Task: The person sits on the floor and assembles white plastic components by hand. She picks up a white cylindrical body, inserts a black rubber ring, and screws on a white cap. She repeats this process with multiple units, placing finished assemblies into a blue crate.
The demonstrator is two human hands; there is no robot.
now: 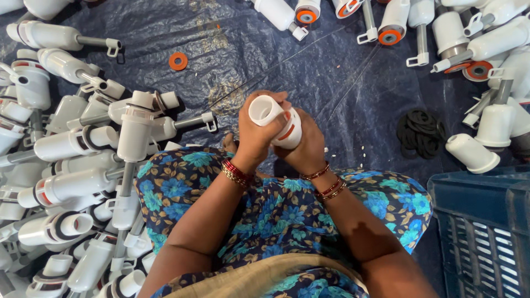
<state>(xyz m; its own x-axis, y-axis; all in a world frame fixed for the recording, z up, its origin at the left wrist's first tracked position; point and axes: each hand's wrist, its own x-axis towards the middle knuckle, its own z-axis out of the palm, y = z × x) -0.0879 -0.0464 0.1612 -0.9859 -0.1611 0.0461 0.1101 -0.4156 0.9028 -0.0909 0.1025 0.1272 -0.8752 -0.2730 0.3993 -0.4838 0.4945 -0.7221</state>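
Nearest the camera, the person's lap is covered by a blue floral-print cloth (276,215), and both forearms reach forward from it, each wrist ringed with red and gold bangles (236,173). Just past the knees, the left hand (255,131) and the right hand (307,144) meet around one white plastic cylindrical fitting with an orange ring (274,119). The left grip is wrapped tight on its near side, the right grip clamped on its far side from below, and the fitting's open round end tilts up towards the left. The fitting is held in the air above a dark blue plastic sheet (309,66) spread on the floor.

At the person's right, close by, stands a blue slotted plastic crate (480,232). At the left lies a heap of white plastic fittings with metal stems (83,182). Farther right, a pile of black rubber rings (422,132) rests on the sheet beside a white plastic cap (472,153). Farther off, a loose orange washer (178,60) lies alone, and more white fittings with orange seals (386,22) line the far edge.
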